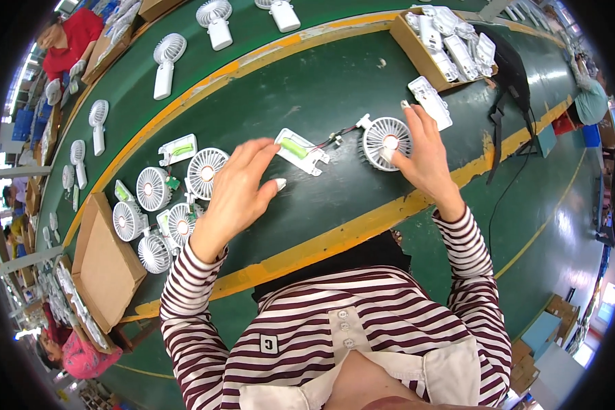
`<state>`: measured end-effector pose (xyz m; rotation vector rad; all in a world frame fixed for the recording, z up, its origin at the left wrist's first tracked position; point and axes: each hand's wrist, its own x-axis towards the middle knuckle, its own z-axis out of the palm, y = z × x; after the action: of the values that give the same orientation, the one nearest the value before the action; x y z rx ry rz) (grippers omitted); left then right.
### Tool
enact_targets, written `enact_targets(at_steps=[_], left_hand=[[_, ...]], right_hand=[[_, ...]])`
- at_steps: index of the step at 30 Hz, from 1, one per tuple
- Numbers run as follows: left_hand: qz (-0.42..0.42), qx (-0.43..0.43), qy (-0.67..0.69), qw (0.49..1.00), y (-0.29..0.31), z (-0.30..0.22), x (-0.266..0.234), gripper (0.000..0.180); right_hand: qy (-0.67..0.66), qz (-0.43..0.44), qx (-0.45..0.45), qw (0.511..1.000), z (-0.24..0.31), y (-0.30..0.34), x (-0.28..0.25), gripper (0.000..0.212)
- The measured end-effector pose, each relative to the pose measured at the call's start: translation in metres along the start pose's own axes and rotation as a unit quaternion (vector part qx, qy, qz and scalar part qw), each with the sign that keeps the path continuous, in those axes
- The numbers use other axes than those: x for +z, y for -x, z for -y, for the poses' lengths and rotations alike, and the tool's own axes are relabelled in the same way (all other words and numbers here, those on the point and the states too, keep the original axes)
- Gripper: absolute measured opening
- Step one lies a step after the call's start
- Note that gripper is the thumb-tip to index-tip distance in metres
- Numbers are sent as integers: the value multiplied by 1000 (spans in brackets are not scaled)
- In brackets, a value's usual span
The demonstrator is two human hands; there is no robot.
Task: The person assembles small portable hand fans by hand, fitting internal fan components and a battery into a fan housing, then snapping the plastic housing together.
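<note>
A white handle shell (311,162) with a green battery cell (294,147) inside lies in front of me, joined by thin wires to a round white fan head (384,140). My left hand (241,186) is open, its thumb apart, with the stretched fingertips at the shell's left end. Over the right side of the fan head, my right hand (427,150) is open; the thumb rests across the grille near the hub, and the fingers stretch upward. White covers sit on some of my fingertips. A white casing part (430,102) lies just beyond the right fingers.
Several fan heads with wired handles (154,189) cluster at left beside a cardboard tray (106,263). A carton (417,51) of white casings stands at far right, near a black bag (502,68). Assembled handheld fans (164,65) line the far green belt. Other people (75,44) work nearby.
</note>
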<state>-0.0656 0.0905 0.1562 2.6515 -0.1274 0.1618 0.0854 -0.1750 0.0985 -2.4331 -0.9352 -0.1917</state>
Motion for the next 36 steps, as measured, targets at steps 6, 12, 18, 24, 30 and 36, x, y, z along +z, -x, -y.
enact_targets(at_steps=[6, 12, 18, 24, 30, 36], left_hand=[[65, 65, -107, 990, -46, 11, 40, 61], [167, 33, -114, 979, -51, 9, 53, 30], [179, -93, 37, 979, -35, -7, 36, 20], [186, -262, 675, 664, 29, 0, 65, 36], [70, -265, 830, 485, 56, -8, 85, 76], [-36, -353, 714, 604, 47, -11, 82, 25]], right_hand=[[14, 82, 74, 994, 26, -6, 0, 74], [-55, 58, 72, 994, 40, 4, 2, 76], [-398, 1, 150, 905, 22, 3, 13, 77], [-654, -16, 163, 739, 33, -22, 10, 57], [-740, 65, 166, 649, 56, -38, 11, 38], [-702, 207, 162, 662, 86, -47, 15, 25]])
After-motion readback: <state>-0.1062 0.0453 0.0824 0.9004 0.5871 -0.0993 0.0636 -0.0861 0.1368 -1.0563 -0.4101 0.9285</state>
